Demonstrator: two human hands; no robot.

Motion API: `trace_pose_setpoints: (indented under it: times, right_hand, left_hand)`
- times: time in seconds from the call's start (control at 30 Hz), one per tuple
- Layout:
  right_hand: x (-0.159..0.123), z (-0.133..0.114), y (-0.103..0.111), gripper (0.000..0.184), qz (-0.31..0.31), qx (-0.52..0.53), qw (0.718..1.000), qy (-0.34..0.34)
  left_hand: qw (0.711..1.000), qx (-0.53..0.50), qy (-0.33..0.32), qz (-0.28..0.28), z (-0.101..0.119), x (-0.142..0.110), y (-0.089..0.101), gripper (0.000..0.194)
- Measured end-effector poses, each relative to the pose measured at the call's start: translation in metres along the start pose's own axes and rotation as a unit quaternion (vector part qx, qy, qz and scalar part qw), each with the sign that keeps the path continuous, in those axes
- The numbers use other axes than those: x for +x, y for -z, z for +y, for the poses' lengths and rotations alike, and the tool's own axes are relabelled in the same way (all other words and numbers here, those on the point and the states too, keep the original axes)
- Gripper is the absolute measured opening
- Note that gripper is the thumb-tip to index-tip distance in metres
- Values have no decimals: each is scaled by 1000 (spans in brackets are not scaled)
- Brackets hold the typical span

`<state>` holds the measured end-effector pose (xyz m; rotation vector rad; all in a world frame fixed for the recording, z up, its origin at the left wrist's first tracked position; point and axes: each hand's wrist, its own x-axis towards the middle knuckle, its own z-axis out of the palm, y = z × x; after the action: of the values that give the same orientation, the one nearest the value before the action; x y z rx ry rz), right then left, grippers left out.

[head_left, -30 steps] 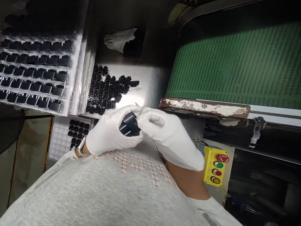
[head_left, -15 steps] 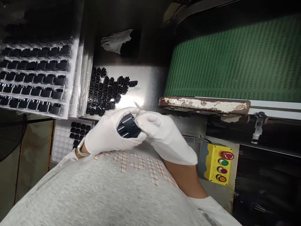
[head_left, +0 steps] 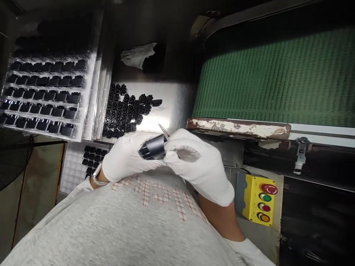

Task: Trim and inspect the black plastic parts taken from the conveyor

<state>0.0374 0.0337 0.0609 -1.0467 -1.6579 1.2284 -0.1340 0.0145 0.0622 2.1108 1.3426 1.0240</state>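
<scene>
In front of my chest, my left hand (head_left: 129, 153), in a white glove, is closed around a glossy black plastic part (head_left: 155, 147) with a rounded outer wall. My right hand (head_left: 191, 155), gloved too, presses its curled thumb and fingers against the part's right end. Out of the right hand's grip sticks a slim, pointed metal tool (head_left: 164, 130), its tip aimed up and left; the rest is hidden, so its exact kind does not show. Just beyond the hands, many small black plastic pieces (head_left: 122, 114) are grouped on the metal tabletop (head_left: 174, 99).
Stacked clear trays (head_left: 91, 99) with rows of black parts stand at left. A lower tray (head_left: 72, 166) holds small black pieces. One white glove (head_left: 137, 56) lies farther back. A green conveyor belt (head_left: 271, 81) runs at right, above a yellow button box (head_left: 262, 199).
The black part has turned in my left hand and now shows a smoother, rounded side. My right hand has shifted slightly, and more of the pointed tool shows. The view has tilted a little.
</scene>
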Motion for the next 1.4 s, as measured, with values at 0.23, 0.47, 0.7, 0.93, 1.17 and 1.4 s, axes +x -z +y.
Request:
trace_pose_setpoints:
  times: [0.23, 0.47, 0.7, 0.93, 1.17, 1.4]
  right_hand:
    - [-6, 9, 2, 12, -16, -16, 999, 33]
    - [-15, 14, -7, 13, 20, -26, 998, 46]
    - [-11, 14, -14, 6, 39, 16, 999, -10]
    - [-14, 11, -13, 11, 93, 13, 995, -16]
    - [-18, 13, -11, 13, 110, -24, 993, 31]
    - [-19, 14, -14, 13, 113, -12, 993, 9]
  left_hand:
    - [996, 61, -23, 54, -6, -7, -2, 32]
    - [977, 174, -38, 115, -7, -9, -3, 30]
    - [978, 121, -53, 164, -11, -9, -9, 36]
    - [993, -44, -1, 105, -9, -10, -15, 46]
    - [990, -128, -34, 48, -6, -9, -12, 51]
    - [984, -165, -29, 54, -6, -6, -15, 43]
